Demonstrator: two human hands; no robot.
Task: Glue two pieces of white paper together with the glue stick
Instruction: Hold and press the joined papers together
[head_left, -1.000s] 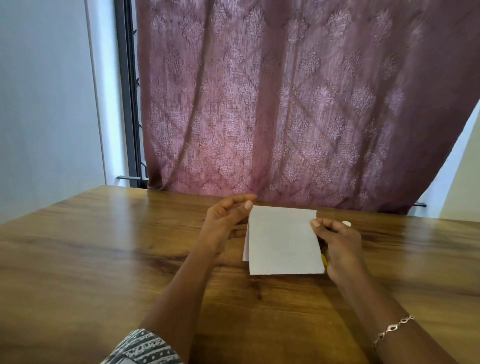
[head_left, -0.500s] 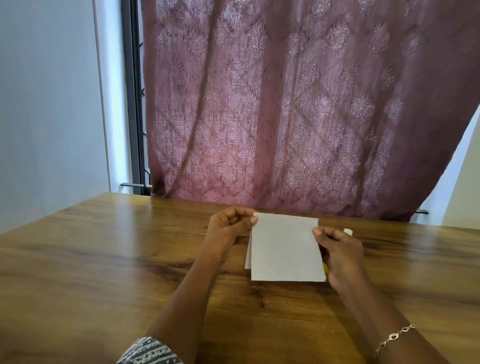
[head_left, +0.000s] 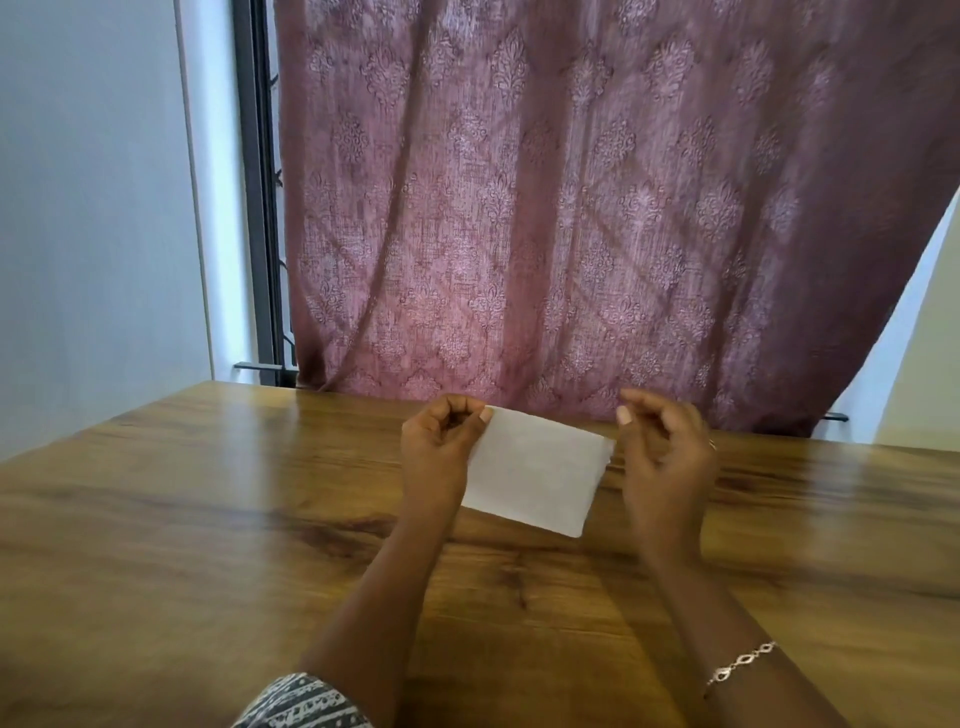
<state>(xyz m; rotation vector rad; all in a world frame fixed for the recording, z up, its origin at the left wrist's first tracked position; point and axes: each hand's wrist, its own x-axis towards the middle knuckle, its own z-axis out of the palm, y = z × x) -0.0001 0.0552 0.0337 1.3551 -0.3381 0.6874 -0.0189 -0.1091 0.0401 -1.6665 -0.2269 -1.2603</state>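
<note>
Above the table (head_left: 208, 519), left hand (head_left: 441, 452) pinches the white paper (head_left: 535, 478) (tilted); right hand (head_left: 670, 462) beside it, fingers loosely curled, empty.

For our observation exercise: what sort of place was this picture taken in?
Probably a room in a home: a glossy brown wooden table, a patterned mauve fabric curtain over a dark-framed window, and a plain pale wall.

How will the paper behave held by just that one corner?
Probably light: the left hand holds the paper by a pinch at one corner. Seemingly stiffish: it looks flat, barely drooping, tilted above the table. Likely creases easily.
</note>
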